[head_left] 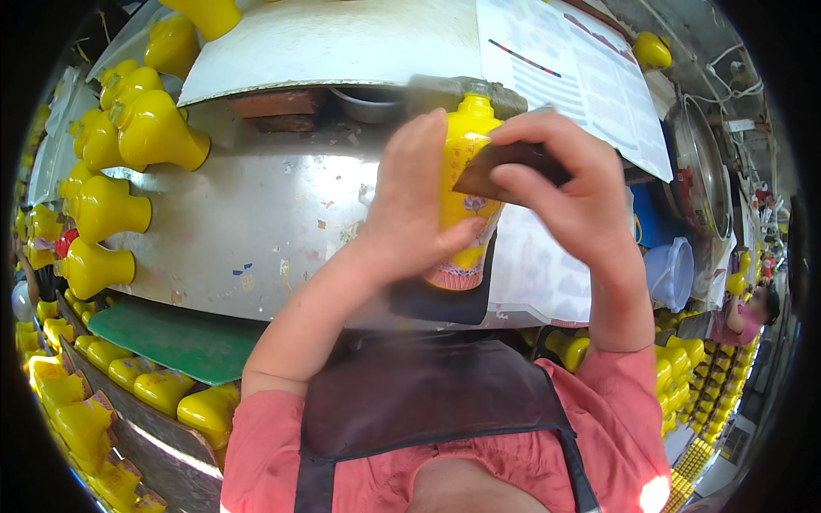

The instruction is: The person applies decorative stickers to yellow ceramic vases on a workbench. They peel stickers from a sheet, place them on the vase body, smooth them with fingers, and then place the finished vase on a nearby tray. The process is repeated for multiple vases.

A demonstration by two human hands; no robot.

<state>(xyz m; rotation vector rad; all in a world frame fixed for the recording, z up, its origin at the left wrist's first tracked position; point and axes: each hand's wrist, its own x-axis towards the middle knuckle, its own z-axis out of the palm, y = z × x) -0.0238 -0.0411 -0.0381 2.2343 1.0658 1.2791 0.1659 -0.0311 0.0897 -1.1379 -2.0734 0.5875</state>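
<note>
Two bare hands meet over a metal table (256, 214), working on one yellow vase (466, 171). The vase stands upright near the middle of the table, its narrow neck pointing up and a band of pink and blue pattern around its base. It rests on a dark pad (440, 303) at the table's near edge.

The person's left hand (410, 205) wraps around the vase's left side, fingers closed on its body and the thumb pressing low on its front. The right hand (581, 192) comes in from the right, its fingers pinched on a thin dark brown card (505, 167), whose edge lies against the vase's upper front.

The person wears a pink shirt and a dark apron (410, 393). Printed paper sheets (573, 68) lie across the table's far right side. Plain yellow vases (128, 145) lie on their sides in a pile along the table's left end, and more fill shelves (103, 402) at lower left and rows at lower right. A green board (180, 342) sits under the table's near edge. Another person in pink (748, 316) is at the far right.
</note>
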